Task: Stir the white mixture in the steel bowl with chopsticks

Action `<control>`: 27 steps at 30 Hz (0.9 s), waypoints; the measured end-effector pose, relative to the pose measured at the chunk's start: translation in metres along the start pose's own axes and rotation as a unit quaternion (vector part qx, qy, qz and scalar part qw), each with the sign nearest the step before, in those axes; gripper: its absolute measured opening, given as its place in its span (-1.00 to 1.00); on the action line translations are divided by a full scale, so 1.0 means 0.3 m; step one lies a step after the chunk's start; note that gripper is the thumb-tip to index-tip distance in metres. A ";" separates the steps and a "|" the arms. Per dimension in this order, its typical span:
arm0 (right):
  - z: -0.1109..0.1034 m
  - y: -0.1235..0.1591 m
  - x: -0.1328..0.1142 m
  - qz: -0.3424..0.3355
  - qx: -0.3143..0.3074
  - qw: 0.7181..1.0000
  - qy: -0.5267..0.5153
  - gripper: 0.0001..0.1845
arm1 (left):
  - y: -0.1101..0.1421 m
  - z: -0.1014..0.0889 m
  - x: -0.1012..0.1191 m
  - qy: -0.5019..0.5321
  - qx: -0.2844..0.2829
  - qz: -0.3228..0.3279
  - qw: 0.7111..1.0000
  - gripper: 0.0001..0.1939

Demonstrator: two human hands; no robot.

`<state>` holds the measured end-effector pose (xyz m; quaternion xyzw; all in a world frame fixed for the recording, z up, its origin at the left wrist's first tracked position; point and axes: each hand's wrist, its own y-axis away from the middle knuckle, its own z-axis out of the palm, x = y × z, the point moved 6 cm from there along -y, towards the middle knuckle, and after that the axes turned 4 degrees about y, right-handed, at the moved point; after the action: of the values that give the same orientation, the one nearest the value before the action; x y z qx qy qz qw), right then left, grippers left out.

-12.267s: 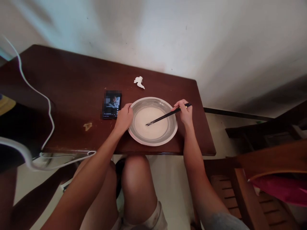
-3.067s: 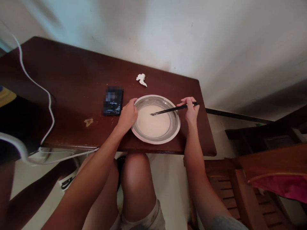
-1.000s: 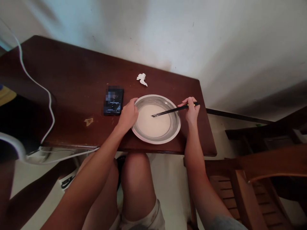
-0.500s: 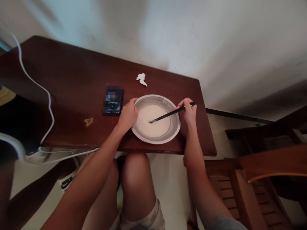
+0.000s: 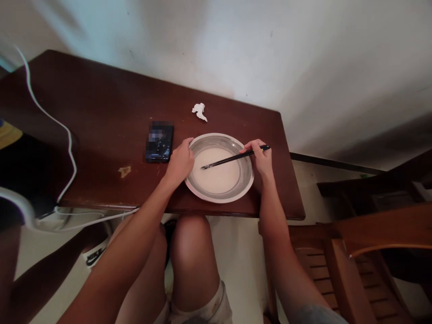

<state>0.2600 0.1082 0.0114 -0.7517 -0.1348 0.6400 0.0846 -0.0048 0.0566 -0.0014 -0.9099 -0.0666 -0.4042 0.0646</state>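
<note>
Chopstick tips (image 5: 204, 167) under white batter (image 5: 219, 177)

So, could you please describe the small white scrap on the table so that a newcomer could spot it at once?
Start at the dark wooden table against the pale wall, then find the metal bowl near its right end. Just beyond the bowl's far rim lies the crumpled tissue, the only small white lump, unlike the flat dark phone nearby.

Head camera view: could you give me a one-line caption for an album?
Seated at a dark wooden table, the left hand steadies a metal bowl while the right hand holds black chopsticks in white batter.
</note>
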 end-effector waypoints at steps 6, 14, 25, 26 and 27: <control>-0.061 -0.006 -0.003 -0.021 0.102 0.995 -0.007 -0.58 | 0.000 0.004 -0.005 0.003 -0.002 -0.004 1.000 -0.47; -0.018 -0.005 -0.003 -0.015 0.033 0.999 0.011 -0.62 | 0.002 0.000 0.004 0.005 -0.008 -0.012 1.000 -0.48; -0.011 -0.003 -0.010 -0.020 0.020 1.000 0.006 -0.61 | -0.002 0.003 -0.003 -0.004 0.000 0.002 1.000 -0.48; -0.027 -0.005 -0.013 -0.027 0.046 0.998 0.010 -0.62 | -0.002 0.005 -0.005 -0.004 0.000 0.003 1.000 -0.48; -0.043 -0.007 -0.013 -0.032 0.074 0.997 0.007 -0.61 | -0.003 0.006 -0.007 -0.004 0.000 0.002 1.000 -0.48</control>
<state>0.2719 0.1095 0.0178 -0.7435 -0.1102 0.6396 0.1609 -0.0050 0.0576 -0.0040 -0.9115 -0.0647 -0.4008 0.0656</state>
